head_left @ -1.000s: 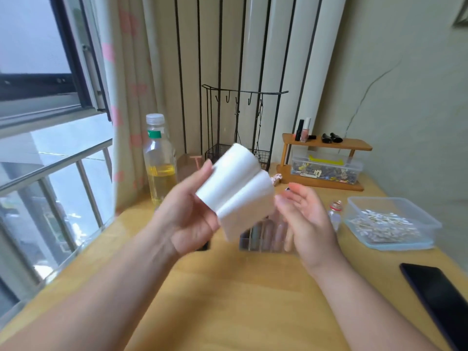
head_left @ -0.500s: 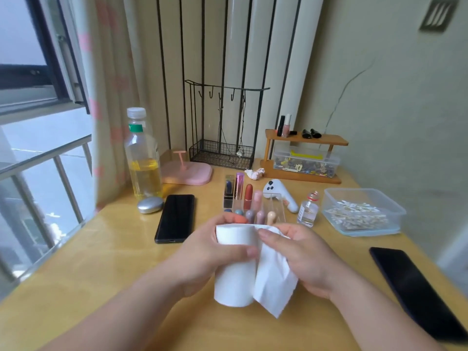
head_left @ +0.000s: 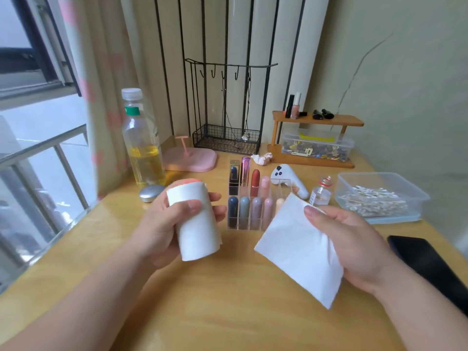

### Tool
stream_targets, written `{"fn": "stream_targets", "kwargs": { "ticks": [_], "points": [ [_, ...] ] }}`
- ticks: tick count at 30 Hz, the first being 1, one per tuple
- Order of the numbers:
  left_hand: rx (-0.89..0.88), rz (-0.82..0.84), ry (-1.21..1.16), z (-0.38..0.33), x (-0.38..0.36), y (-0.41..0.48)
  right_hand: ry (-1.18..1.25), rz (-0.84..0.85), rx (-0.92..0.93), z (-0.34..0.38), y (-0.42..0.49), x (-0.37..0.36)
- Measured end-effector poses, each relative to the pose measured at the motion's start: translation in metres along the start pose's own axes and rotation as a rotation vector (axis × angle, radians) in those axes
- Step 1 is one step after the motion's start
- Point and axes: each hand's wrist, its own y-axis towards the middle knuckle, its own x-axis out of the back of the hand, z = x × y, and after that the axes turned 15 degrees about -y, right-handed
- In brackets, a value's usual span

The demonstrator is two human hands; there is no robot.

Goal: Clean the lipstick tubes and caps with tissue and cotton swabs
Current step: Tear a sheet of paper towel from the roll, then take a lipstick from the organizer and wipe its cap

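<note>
Nearest the camera, 2 bare forearms reach over a wooden table point(head_left: 228, 312). The left hand point(head_left: 162, 229) is closed around a white tissue roll point(head_left: 196, 224), thumb across its front and fingers behind, holding it upright above the table. The right hand point(head_left: 354, 247) pinches a separate tissue sheet point(head_left: 291, 247) between thumb and fingers; the sheet hangs loose, clear of the roll. A black phone point(head_left: 430, 264) lies flat at the right table edge, beside the right wrist.

Just beyond the hands stands a clear acrylic organizer point(head_left: 249, 198) holding the lipstick tubes point(head_left: 254, 196) upright in 2 rows; the sheet's upper corner overlaps its right side. A silver oval object point(head_left: 151, 193) lies to the left of the roll. To the right of the organizer are a white handheld device point(head_left: 288, 179), a small glass vial point(head_left: 321, 192), and a clear plastic box of cotton swabs point(head_left: 374, 200).

Farther back, left to right: a plastic bottle point(head_left: 141, 143) part-filled with yellow liquid, a pink stand point(head_left: 192, 158), a black wire rack point(head_left: 228, 133) with hooks, a crumpled tissue point(head_left: 262, 158), and a wooden shelf point(head_left: 316, 120) carrying small cosmetics above a clear box of small items point(head_left: 316, 145). A window point(head_left: 33, 122) and curtain point(head_left: 93, 84) bound the left side
</note>
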Motion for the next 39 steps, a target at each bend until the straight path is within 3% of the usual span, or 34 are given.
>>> {"fn": "stream_targets", "kwargs": {
  "ticks": [4,10,13,16,24,28,34,37,39],
  "points": [
    [-0.116,-0.124,0.201,-0.002,0.010,-0.003,-0.030,0.020,-0.107,-0.005,-0.002,0.004],
    [-0.181,-0.261,0.512,-0.009,0.011,0.011,-0.831,0.093,-0.049,-0.029,0.003,-0.023],
    [-0.257,-0.291,0.727,-0.022,0.001,0.039,-1.061,0.033,0.031,-0.030,0.005,-0.029],
    [-0.315,-0.295,0.760,-0.030,-0.002,0.076,-1.219,0.008,0.069,-0.022,0.004,-0.030],
    [-0.207,-0.267,0.981,-0.004,0.008,0.131,-1.133,0.017,0.164,-0.029,0.005,-0.026],
    [-0.179,-0.213,1.005,0.008,0.018,0.138,-1.023,-0.049,0.194,-0.032,0.008,-0.031],
    [-0.082,-0.246,1.018,0.004,0.018,0.131,-1.074,-0.100,0.132,-0.037,0.011,-0.031],
    [-0.396,-0.376,0.977,-0.012,0.007,0.098,-1.090,-0.119,0.100,-0.039,0.011,-0.030],
    [-0.596,-0.302,0.914,-0.013,-0.016,0.059,-1.075,-0.123,0.089,-0.040,0.012,-0.030]
  ]
}}
